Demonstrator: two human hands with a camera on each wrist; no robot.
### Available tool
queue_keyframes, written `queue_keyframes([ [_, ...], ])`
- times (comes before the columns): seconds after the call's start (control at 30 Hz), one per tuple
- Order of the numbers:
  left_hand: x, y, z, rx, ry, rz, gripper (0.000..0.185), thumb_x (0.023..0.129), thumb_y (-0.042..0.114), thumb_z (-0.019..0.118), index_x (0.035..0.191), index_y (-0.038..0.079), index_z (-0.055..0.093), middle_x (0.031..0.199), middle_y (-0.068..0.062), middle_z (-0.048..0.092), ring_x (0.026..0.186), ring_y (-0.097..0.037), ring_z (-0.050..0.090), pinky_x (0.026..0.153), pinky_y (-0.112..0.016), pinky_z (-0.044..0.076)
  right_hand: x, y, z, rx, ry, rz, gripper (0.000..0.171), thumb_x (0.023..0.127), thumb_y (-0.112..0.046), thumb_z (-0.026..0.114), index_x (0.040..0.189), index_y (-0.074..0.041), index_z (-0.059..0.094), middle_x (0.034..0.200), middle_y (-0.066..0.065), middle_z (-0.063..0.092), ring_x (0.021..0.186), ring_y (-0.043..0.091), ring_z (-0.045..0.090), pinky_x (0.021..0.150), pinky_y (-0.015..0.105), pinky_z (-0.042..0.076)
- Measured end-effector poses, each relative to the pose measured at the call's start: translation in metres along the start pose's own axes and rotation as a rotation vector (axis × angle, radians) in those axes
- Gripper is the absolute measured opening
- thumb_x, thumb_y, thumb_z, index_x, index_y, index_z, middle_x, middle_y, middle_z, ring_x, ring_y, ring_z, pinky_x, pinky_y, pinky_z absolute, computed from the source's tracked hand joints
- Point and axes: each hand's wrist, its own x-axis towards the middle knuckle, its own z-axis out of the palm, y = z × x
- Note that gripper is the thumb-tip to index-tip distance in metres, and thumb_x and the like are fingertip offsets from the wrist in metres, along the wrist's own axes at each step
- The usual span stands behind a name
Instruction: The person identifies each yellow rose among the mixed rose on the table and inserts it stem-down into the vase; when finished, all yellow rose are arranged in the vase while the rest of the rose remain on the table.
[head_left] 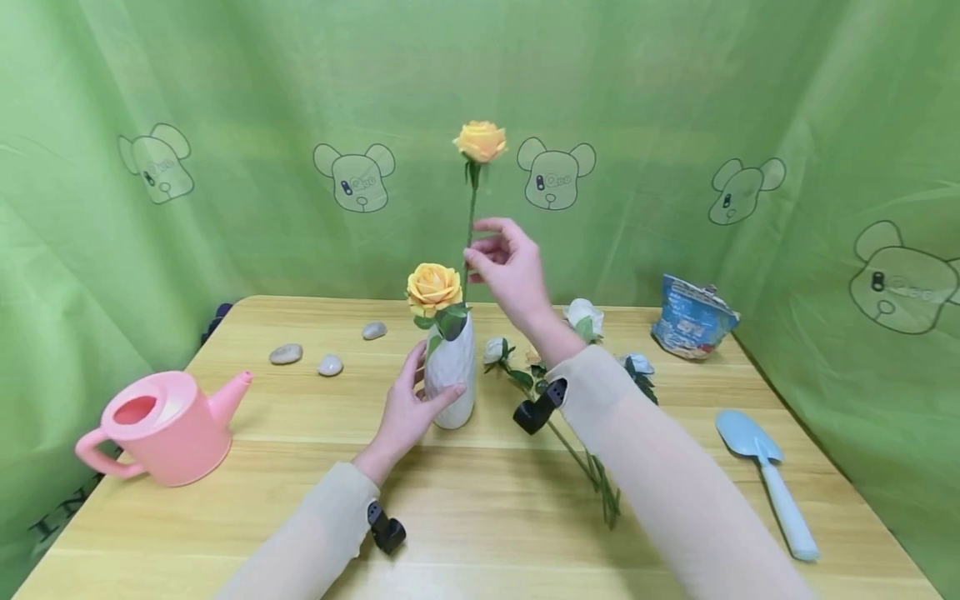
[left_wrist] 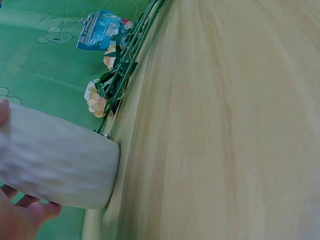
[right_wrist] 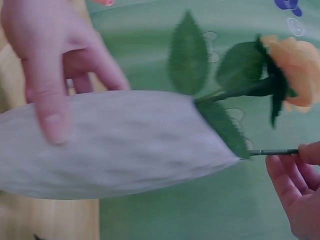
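A white textured vase [head_left: 453,373] stands on the wooden table [head_left: 300,483] with a short yellow rose [head_left: 433,288] in it. My left hand [head_left: 408,408] wraps around the vase's lower left side; the vase [left_wrist: 55,162] fills the left wrist view, with my fingers [left_wrist: 25,215] below it. My right hand [head_left: 506,265] pinches the stem of a tall yellow rose [head_left: 480,142] whose lower end enters the vase mouth. In the right wrist view the vase [right_wrist: 115,145], the short rose [right_wrist: 295,70], the thin stem [right_wrist: 272,152] and my right fingers [right_wrist: 295,185] show.
A pink watering can [head_left: 161,425] sits front left. Three pebbles [head_left: 286,353] lie behind it. Loose roses with stems [head_left: 592,467] lie right of the vase, under my right forearm. A blue bag [head_left: 692,318] stands back right, a light blue trowel [head_left: 765,475] front right. Green curtain all around.
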Motion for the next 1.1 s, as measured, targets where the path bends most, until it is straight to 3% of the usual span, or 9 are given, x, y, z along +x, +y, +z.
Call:
queue_keyframes([
  [0.1, 0.002, -0.008, 0.002, 0.009, 0.008, 0.009, 0.081, 0.077, 0.031, 0.077, 0.144, 0.024, 0.031, 0.135, -0.013, 0.044, 0.117, -0.029, 0.047, 0.092, -0.045, 0.045, -0.006, 0.01, 0.001, -0.046, -0.055, 0.008, 0.035, 0.083, 0.008, 0.061, 0.117, 0.003, 0.054, 0.091, 0.016, 0.059, 0.075, 0.024, 0.058, 0.069, 0.038, 0.056],
  [0.27, 0.002, -0.008, 0.002, -0.003, 0.011, -0.005, 0.081, 0.076, 0.031, 0.077, 0.143, 0.026, 0.032, 0.134, -0.01, 0.045, 0.117, -0.029, 0.047, 0.092, -0.046, 0.044, -0.014, 0.026, -0.002, -0.14, -0.135, 0.004, 0.032, 0.085, 0.006, 0.06, 0.116, 0.003, 0.057, 0.091, 0.016, 0.061, 0.079, 0.027, 0.059, 0.07, 0.038, 0.056],
  [0.43, -0.002, 0.006, 0.001, -0.007, -0.008, -0.018, 0.081, 0.079, 0.022, 0.075, 0.145, 0.017, 0.028, 0.138, -0.016, 0.041, 0.119, -0.033, 0.045, 0.094, -0.048, 0.043, -0.022, 0.043, -0.014, -0.191, -0.182, 0.026, 0.024, 0.086, 0.001, 0.062, 0.11, 0.003, 0.062, 0.091, 0.016, 0.063, 0.079, 0.029, 0.061, 0.067, 0.039, 0.055],
  [0.67, -0.01, 0.028, -0.001, -0.003, -0.008, -0.014, 0.078, 0.081, 0.014, 0.073, 0.145, 0.01, 0.029, 0.135, -0.02, 0.043, 0.118, -0.037, 0.046, 0.094, -0.048, 0.043, -0.037, 0.067, -0.037, -0.157, -0.155, 0.109, 0.022, 0.086, -0.004, 0.064, 0.108, 0.001, 0.063, 0.089, 0.02, 0.063, 0.075, 0.029, 0.063, 0.064, 0.037, 0.056],
  [0.77, -0.008, 0.024, -0.001, -0.017, -0.01, -0.014, 0.078, 0.08, 0.015, 0.074, 0.145, 0.012, 0.029, 0.135, -0.019, 0.043, 0.119, -0.036, 0.045, 0.094, -0.049, 0.042, -0.043, 0.072, -0.047, -0.156, -0.143, 0.135, 0.022, 0.086, -0.004, 0.064, 0.108, 0.001, 0.063, 0.089, 0.019, 0.064, 0.075, 0.032, 0.063, 0.064, 0.038, 0.056],
  [0.97, 0.004, -0.005, -0.001, -0.025, 0.002, -0.03, 0.082, 0.073, 0.031, 0.08, 0.141, 0.027, 0.035, 0.131, -0.009, 0.047, 0.115, -0.028, 0.048, 0.093, -0.043, 0.044, -0.059, 0.079, -0.067, -0.153, -0.128, 0.223, 0.025, 0.088, -0.006, 0.063, 0.112, 0.001, 0.061, 0.092, 0.021, 0.063, 0.076, 0.029, 0.063, 0.067, 0.04, 0.056],
  [1.1, 0.002, 0.002, -0.004, -0.008, -0.005, -0.025, 0.079, 0.072, 0.03, 0.081, 0.138, 0.027, 0.038, 0.128, -0.009, 0.048, 0.112, -0.028, 0.05, 0.092, -0.044, 0.045, -0.072, 0.086, -0.084, -0.132, -0.123, 0.277, 0.027, 0.089, -0.009, 0.063, 0.114, 0.0, 0.059, 0.097, 0.023, 0.061, 0.079, 0.029, 0.063, 0.067, 0.041, 0.056],
])
